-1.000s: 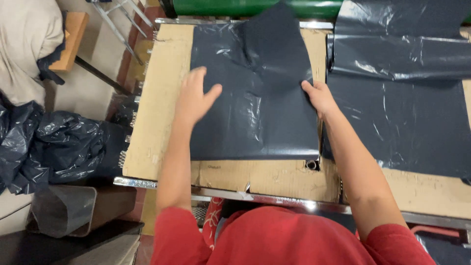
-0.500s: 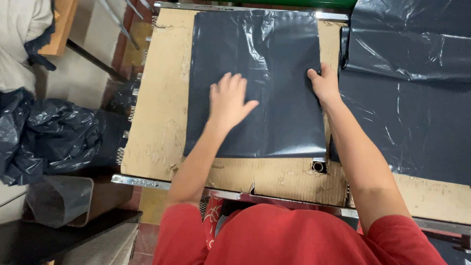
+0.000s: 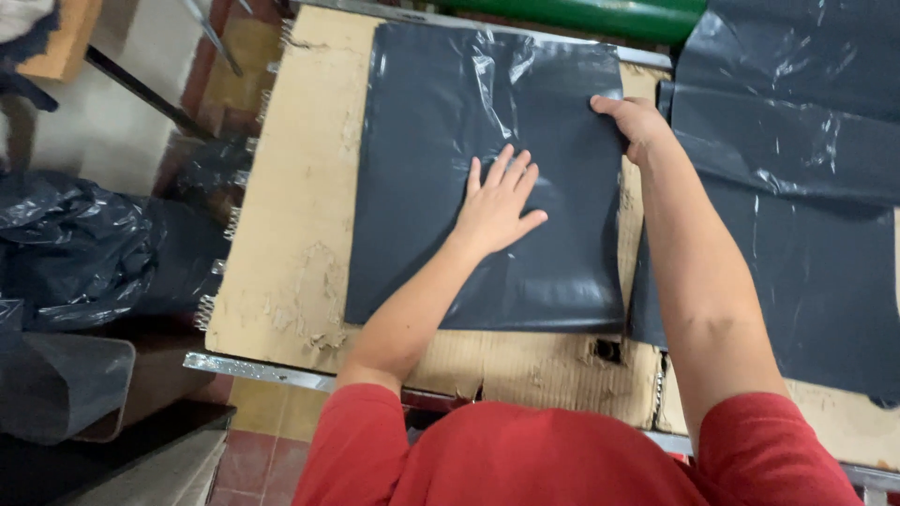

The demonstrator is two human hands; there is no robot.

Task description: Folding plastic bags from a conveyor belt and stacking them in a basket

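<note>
One broad bench (image 3: 281, 281) fills most of the view, its top covered in worn, torn brown cardboard with a metal rail along the near edge. To the right lies a spread of dark plastic sheeting (image 3: 797, 187), overlapping in layers and reaching off the frame. At the bench's middle lies a flat dark grey plastic bag (image 3: 422, 187), roughly rectangular, glossy and slightly creased near its far edge, well inside the cardboard on its left side and just beside the sheeting on its right. Off the bench to the left sits a heap of crumpled dark bags (image 3: 75, 253) on the floor. The left hand (image 3: 497, 201) rests palm down on the bag's centre, fingers spread flat, holding nothing. The right hand (image 3: 637, 122) curls over the bag's far right edge, its grip pinching that edge.
</note>
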